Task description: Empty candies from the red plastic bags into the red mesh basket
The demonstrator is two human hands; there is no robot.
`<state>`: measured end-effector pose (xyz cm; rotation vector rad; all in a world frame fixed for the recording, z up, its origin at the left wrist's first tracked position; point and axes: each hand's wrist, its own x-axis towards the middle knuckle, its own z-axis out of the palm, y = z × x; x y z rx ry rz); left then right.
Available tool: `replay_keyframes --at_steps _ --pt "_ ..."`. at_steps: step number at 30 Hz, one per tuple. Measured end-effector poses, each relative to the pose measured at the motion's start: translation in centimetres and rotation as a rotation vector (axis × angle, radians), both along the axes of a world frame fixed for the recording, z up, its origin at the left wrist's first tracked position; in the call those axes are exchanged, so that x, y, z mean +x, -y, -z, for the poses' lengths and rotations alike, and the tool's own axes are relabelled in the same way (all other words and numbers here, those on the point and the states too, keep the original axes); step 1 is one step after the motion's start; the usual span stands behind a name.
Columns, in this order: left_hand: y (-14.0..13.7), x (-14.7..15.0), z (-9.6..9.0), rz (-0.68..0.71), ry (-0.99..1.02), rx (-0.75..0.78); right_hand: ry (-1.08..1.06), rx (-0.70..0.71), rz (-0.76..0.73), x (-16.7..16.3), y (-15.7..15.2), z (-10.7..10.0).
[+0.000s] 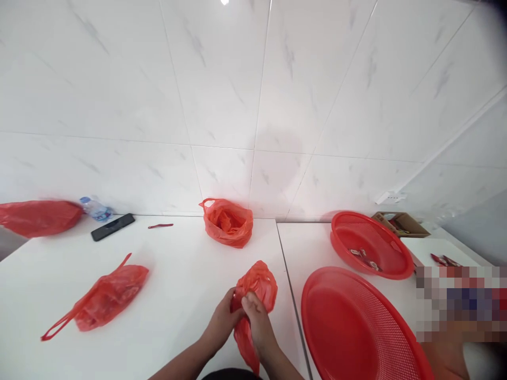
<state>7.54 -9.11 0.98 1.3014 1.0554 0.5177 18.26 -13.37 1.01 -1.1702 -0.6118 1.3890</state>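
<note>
A thin red plastic bag [260,282] is bunched up between my two hands, near the front of the white table. My left hand [225,316] grips it from the left, its fingers closed on the plastic. From the right, my right hand [255,316] pinches the bag with the thumb on top. Part of the bag hangs down between my wrists toward me. Whatever lies inside it is hidden. Left of my hands, another red bag [111,301] rests on its side with something in it and its handles stretched out. Behind my hands stands an open red bag [228,224] with crumpled plastic inside.
To the right are a red basket [340,316] and a second red basket [366,245] with small packets in it. A cardboard box [404,224] stands behind. Along the wall lie a phone [113,227], a water bottle [96,209], a red strip [160,226] and another red bag [41,217].
</note>
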Motion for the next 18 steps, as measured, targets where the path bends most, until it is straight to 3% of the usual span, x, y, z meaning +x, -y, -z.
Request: replay_keyframes --at_steps 2,5,8,11,15,18 --pt "-0.3 -0.3 -0.2 -0.095 0.025 -0.067 -0.043 -0.051 0.042 0.6 -0.2 1.1" --pt "-1.3 -1.5 -0.2 -0.316 0.219 -0.251 -0.013 -0.178 0.230 3.3 -0.5 3.0" --pt "-2.7 -3.2 0.0 -0.556 0.335 -0.343 0.023 -0.174 0.343 6.8 -0.4 4.4" --pt "-3.6 -4.4 0.1 -0.652 0.324 -0.340 -0.054 -0.181 0.308 8.3 0.1 5.2" --pt "-3.7 -4.5 -0.1 -0.682 0.293 -0.323 -0.037 -0.340 0.240 7.0 1.1 5.8" --pt "-4.2 -4.9 -0.8 -0.654 0.264 -0.282 0.109 -0.414 0.041 6.4 1.6 5.0"
